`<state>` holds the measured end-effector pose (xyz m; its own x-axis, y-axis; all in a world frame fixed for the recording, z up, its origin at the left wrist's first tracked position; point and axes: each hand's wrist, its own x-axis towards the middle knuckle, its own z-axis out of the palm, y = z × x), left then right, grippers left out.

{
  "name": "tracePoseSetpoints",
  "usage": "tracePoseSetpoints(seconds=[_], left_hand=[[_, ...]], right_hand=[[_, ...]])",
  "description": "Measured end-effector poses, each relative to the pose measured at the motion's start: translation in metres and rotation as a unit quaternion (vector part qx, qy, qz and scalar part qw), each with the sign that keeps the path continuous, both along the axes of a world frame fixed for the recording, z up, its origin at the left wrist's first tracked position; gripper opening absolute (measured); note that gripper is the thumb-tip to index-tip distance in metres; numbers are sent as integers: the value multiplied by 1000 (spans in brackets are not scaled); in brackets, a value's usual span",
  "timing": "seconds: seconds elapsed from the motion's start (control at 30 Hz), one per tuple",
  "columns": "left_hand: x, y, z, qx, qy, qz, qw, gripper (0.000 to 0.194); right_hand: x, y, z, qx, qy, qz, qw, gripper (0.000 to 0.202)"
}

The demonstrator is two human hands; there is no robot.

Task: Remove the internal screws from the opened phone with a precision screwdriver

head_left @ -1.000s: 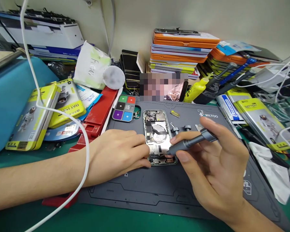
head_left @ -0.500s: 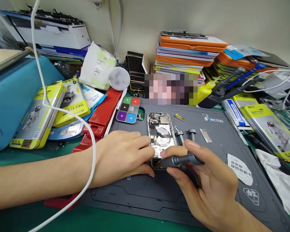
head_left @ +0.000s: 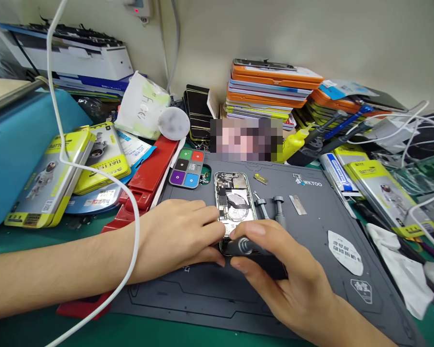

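Observation:
An opened phone [head_left: 235,205] lies on the dark grey mat [head_left: 202,299], its inner parts facing up. My left hand [head_left: 188,233] rests at the phone's lower left edge, its fingers bent against the frame. My right hand [head_left: 292,270] holds a dark screwdriver [head_left: 248,246] between thumb and fingers over the phone's lower end; its tip is hidden. Two grey screwdrivers, one upright-headed [head_left: 278,207] and one beside it [head_left: 261,207], lie right of the phone. A small yellow-topped part [head_left: 261,179] and a metal plate [head_left: 297,205] are also on the mat.
At the left are yellow battery boxes [head_left: 50,178], a red tool [head_left: 154,168] and a coloured organiser [head_left: 186,168]. A white cable [head_left: 135,226] crosses over my left forearm. Orange cases [head_left: 275,74] stand behind, and more battery boxes [head_left: 386,195] lie right.
The view has shifted slightly. My right hand has turned, and the screwdriver's angle has changed over the phone's lower end. My left hand stays at the phone's edge.

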<state>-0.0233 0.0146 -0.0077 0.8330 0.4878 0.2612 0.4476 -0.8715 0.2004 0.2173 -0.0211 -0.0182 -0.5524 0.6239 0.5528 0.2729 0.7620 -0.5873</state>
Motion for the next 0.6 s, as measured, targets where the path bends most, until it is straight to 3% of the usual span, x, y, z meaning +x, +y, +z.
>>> tracePoseSetpoints(seconds=[0.1,0.27,0.47,0.6], left_hand=[[1,-1,-1,5,-15,0,1000,33],[3,-1,-1,-4,-23,-2,1000,34],[3,-1,0,10,-14,-15,1000,37],[3,-1,0,13,-23,-9,1000,38]], right_hand=[[-4,3,4,31,-4,-5,1000,66],[-5,-1,7,8,7,-1,1000,80],[5,-7,6,64,-37,-22,997,77],[7,-8,5,51,-36,-12,998,78]])
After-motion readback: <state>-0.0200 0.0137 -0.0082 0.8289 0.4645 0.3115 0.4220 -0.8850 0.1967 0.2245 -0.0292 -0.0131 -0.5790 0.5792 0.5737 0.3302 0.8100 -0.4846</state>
